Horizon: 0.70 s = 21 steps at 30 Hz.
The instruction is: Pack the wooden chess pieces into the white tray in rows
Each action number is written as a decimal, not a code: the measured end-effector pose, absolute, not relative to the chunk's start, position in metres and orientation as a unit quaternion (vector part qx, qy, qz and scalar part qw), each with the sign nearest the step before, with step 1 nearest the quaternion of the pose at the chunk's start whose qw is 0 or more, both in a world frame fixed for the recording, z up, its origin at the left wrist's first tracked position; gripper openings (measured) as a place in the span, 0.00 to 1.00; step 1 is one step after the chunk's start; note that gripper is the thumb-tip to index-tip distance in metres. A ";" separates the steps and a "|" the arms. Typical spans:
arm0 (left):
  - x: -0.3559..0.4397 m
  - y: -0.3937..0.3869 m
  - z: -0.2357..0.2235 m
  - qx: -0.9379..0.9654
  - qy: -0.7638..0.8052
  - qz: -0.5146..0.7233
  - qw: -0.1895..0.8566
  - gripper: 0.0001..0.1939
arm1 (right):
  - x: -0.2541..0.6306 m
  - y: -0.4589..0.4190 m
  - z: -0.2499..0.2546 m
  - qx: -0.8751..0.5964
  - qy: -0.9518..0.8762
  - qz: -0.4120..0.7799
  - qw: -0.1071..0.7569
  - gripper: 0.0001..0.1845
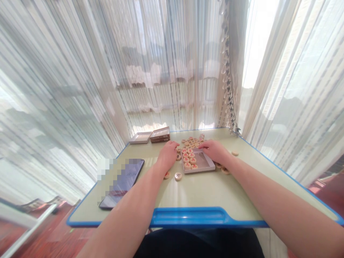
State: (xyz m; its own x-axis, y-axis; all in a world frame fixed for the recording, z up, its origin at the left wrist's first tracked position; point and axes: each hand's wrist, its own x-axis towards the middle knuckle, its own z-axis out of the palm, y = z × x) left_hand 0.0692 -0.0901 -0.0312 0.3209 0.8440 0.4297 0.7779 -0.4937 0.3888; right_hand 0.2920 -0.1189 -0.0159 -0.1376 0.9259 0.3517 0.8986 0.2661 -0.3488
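Note:
A shallow open box (200, 170) lies on the table, with two columns of round Chinese chess pieces marked in red (191, 155) along its left side. Its right part shows a bare bottom. My left hand (168, 154) is just left of the box, fingers apart and near loose chess pieces (178, 157). Over the box's back right corner, my right hand (213, 148) stretches its fingers toward a heap of chess pieces (191, 144) behind the box. I see no piece held in either hand. Beneath my right wrist, more pieces (225, 170) are partly hidden.
A tablet-like dark device (129, 181) rests at the left. Stacked box parts (160, 135) and a shallow tray (140, 137) stand at the back left. Single pieces lie in front (178, 176) and far right (235, 153). The table has a raised blue edge (188, 216); curtains (166, 71) hang behind.

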 end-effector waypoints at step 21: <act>0.090 -0.111 -0.015 0.716 0.390 0.451 0.365 0.14 | 0.275 -0.142 -0.007 -0.508 -0.795 -0.003 0.331 0.15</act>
